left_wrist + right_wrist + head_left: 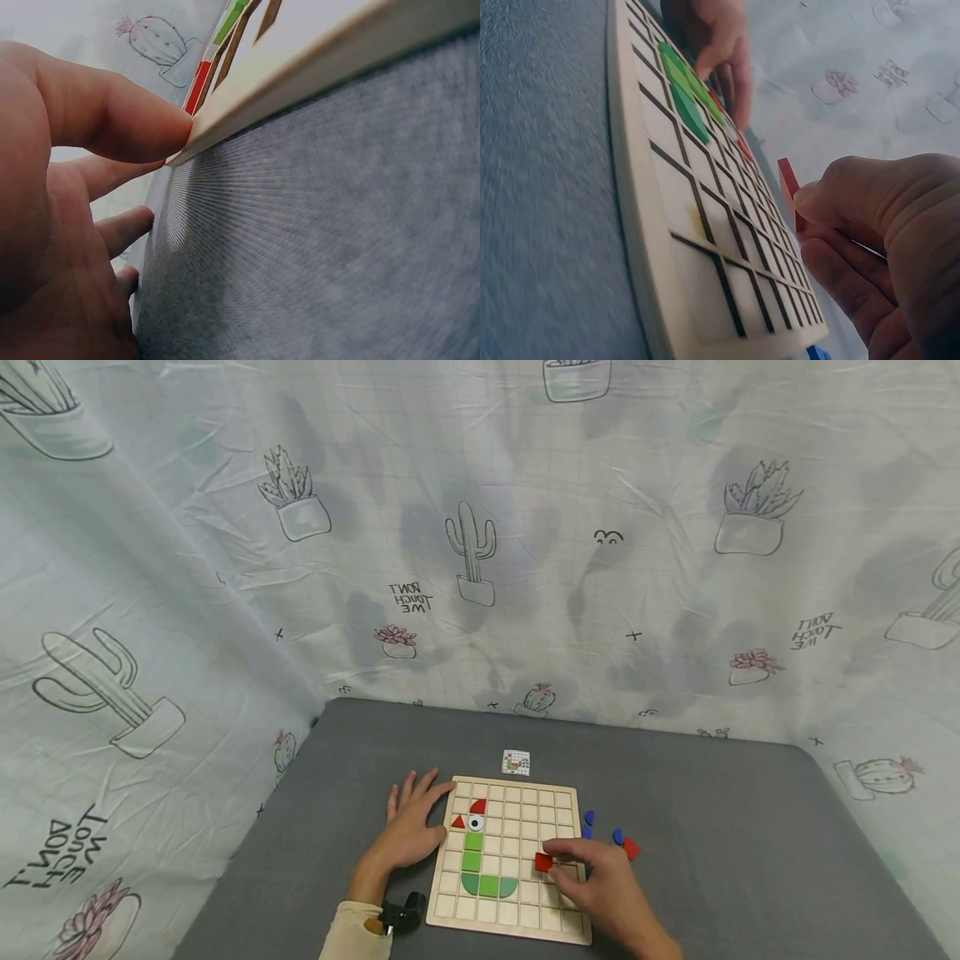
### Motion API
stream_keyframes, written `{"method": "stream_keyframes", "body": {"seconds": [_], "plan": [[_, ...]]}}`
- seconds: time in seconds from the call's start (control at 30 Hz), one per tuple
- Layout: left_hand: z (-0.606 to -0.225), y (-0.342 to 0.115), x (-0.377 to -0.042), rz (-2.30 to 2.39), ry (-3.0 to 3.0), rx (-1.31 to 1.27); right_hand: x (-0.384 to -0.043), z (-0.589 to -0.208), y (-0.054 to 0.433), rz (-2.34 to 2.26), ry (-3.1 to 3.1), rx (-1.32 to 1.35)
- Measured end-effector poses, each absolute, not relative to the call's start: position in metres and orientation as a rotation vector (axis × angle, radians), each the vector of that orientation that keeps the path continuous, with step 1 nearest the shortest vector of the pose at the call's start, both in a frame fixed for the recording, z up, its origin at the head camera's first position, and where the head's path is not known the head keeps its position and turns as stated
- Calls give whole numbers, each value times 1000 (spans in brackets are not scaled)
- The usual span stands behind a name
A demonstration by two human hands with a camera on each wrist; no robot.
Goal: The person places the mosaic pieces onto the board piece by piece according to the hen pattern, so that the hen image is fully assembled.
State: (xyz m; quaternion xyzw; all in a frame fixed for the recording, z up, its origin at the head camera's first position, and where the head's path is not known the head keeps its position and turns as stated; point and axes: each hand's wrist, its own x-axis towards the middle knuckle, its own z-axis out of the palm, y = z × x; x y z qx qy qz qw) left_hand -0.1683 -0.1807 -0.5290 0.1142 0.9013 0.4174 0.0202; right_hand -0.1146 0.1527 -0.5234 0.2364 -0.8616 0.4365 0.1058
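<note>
The right hand (603,885), nearest the head camera at the lower edge, is pinching a small red square wooden tile (543,862) between thumb and fingertips and holding it just above the pale wooden grid board (570,797), over a cell to the right of the green pieces; the right wrist view is showing the tile tilted on edge and clear of the board. The left hand (412,827) is lying flat on the grey felt-covered counter (712,827) with its fingers relaxed and spread, the thumb pressing against the board's left edge and steadying it. On the board, a figure is partly built: a red triangle, a red quarter-round piece, a white eye disc (476,822), two green squares (472,850) and a green curved base (489,885). Judging by this, the work is somewhere in the middle: several blue and red loose pieces (615,837) are waiting just beside the board's right edge, and a small printed pattern card (516,762) is lying just beyond its far edge.
</note>
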Motion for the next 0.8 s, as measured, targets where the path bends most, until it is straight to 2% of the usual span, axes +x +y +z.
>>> {"method": "stream_keyframes", "body": {"seconds": [0.43,0.8], "plan": [[-525,-178,-168,1223,2795,298,-121,-529,127,1395,-2677,753],[-527,-179,-169,1230,2786,321,-125,-532,111,1194,-2673,849]]}}
